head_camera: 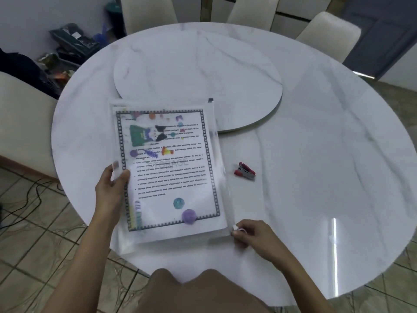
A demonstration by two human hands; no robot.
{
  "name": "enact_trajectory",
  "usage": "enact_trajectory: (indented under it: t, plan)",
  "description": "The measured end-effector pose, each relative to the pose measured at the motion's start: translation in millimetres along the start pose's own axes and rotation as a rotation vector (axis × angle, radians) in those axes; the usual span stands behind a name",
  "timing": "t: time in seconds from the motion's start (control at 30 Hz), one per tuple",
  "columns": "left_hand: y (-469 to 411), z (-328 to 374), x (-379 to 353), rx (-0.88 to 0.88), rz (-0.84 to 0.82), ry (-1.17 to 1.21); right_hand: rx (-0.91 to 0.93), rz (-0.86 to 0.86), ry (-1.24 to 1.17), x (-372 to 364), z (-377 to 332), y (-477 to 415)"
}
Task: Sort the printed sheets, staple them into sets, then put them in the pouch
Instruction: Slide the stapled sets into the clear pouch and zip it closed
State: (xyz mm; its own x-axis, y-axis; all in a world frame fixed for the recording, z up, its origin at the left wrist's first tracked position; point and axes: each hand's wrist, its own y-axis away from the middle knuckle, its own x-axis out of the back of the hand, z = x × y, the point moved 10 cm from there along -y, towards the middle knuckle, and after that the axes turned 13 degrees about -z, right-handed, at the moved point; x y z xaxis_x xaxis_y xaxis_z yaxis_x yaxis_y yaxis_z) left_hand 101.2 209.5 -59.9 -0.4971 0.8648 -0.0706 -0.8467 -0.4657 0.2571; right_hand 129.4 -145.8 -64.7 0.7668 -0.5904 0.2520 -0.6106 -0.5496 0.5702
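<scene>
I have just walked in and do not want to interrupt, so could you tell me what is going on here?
A person at the round table has the printed sheets inside a clear pouch. The left hand grips the pouch's left edge, while the right hand pinches the zip slider at its near right corner. A red stapler lies apart to the right. Whether the zip is closed, I cannot tell.

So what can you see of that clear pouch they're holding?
The pouch is a clear, slightly cloudy plastic envelope, flat over the white table with its far corner over the round turntable. Printed sheets show through it. A zip runs down its right edge. The left hand grips its left edge; the right hand pinches the white slider at the near right corner.
</scene>
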Motion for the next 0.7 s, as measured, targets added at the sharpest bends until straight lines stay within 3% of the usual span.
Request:
enact_trajectory:
  t: [0.1,0.2,0.3,0.37,0.53,0.63,0.7]
  plan:
    - [2.2,-6.2,-1.2,0.052,-0.017,-0.150,-0.017,-0.021,-0.031,-6.1,1.6,-0.7]
    - [1.4,-12.7,8.0,0.085,0.055,-0.570,-0.058,-0.030,-0.061,-11.2,7.9,-3.1]
    - [14.0,2.1,-4.5,-0.041,0.120,-0.807,-0.081,-0.042,-0.114,-15.6,12.9,-5.4]
    - [28.5,10.7,-42.3,-0.196,-0.009,-0.853,-0.073,-0.045,-0.164,-15.3,12.8,-6.5]
    - [86.9,-4.1,-145.5,-0.497,-0.548,-0.997,-0.043,-0.042,-0.260,-9.5,6.5,-11.5]
    - [113.1,-16.4,-173.8,-0.647,-0.671,-1.124,-0.024,-0.057,-0.283,-7.6,1.2,-13.3]
    - [119.4,-17.2,-181.1,-0.707,-0.663,-1.154,-0.012,-0.079,-0.285,-7.7,-0.9,-13.4]
